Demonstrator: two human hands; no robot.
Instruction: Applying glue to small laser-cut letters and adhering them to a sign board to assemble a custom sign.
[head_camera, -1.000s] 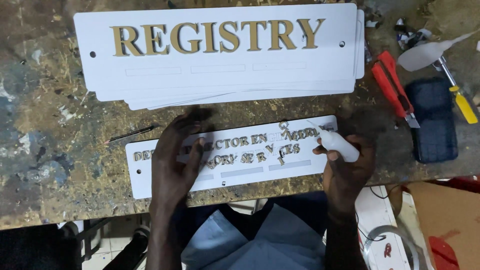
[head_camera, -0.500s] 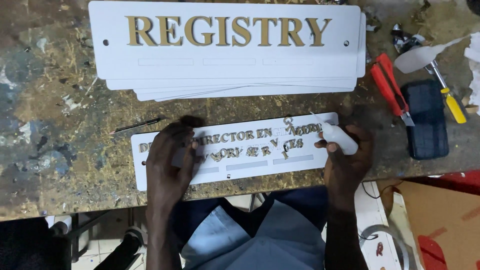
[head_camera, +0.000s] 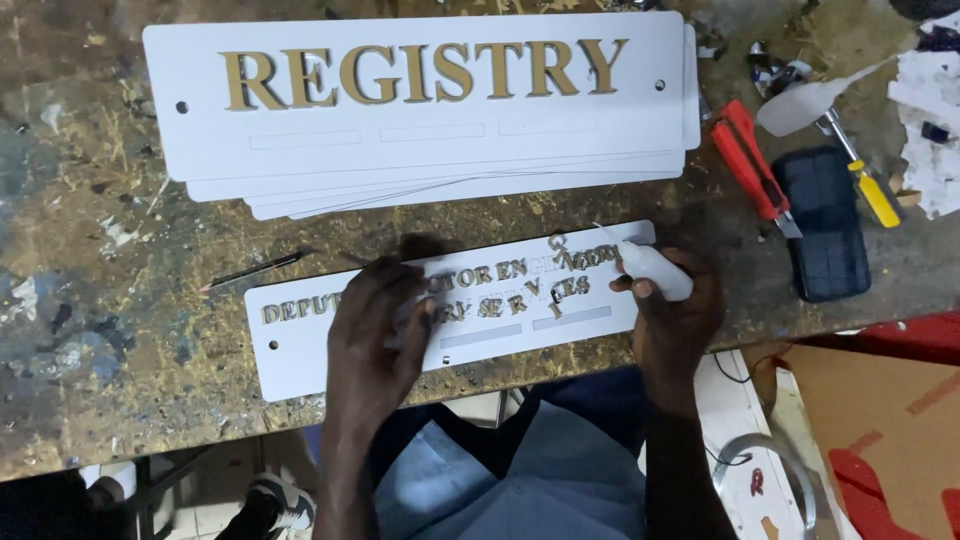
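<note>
Left hand (head_camera: 375, 335) lies flat on the small white sign (head_camera: 300, 345), fingers spread and pressing it down; it grips nothing. Right hand (head_camera: 675, 315) is closed round a small white glue bottle (head_camera: 650, 268), thin nozzle pointing up-left over the sign's right end. The sign lies at the near edge of the bench (head_camera: 120, 400), slightly tilted, directly in front of the person.

Risks, as I judge: several gold letters (head_camera: 565, 275) near the nozzle sit crooked and heaped, not in line w/ the rest. If glue drops there, they can set in the wrong place or stick together. A squeeze too strong can flood the white face & leave marks. The left hand covers the middle letters, so any slip of the palm can push those out of row too. The sign is near the bench edge; a hard push toward the body may slide it off.

Further away: a thin dark pencil-like stick (head_camera: 250, 272) just left of the sign, apart from it. To the right, a black phone (head_camera: 822, 225), red pliers (head_camera: 750, 165), a yellow-handled screwdriver (head_camera: 868, 185), all clear of the right hand but near enough to limit the elbow room. At the far side, a stack of big white signs (head_camera: 440, 165) w/ gold letters on top; its lower edge is close to the small sign, so there is little room to shift it forward.
</note>
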